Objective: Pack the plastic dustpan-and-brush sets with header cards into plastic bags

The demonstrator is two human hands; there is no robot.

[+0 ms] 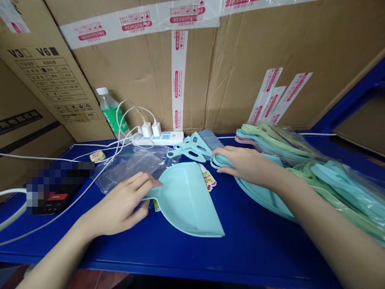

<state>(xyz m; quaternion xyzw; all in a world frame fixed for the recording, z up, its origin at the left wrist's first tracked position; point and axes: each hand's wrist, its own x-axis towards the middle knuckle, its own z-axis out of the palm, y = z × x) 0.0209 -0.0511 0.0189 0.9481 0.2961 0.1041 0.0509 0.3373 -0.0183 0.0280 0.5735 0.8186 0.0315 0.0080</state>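
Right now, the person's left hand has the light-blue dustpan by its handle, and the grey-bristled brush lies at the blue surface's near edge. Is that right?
Not quite: the head view shows the grey-bristled brush farther back, beyond the light-blue dustpan and close to the power strip. The left hand does have that dustpan by its handle.

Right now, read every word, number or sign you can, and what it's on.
"V3": left cardboard box, unfilled square alongside.
"V6": same box, filled square alongside.
"用电脑": black strip, far left; rest blurred.
Too small or blurred: printed table, icons, packing tape, bottle label, phone screen, printed card.
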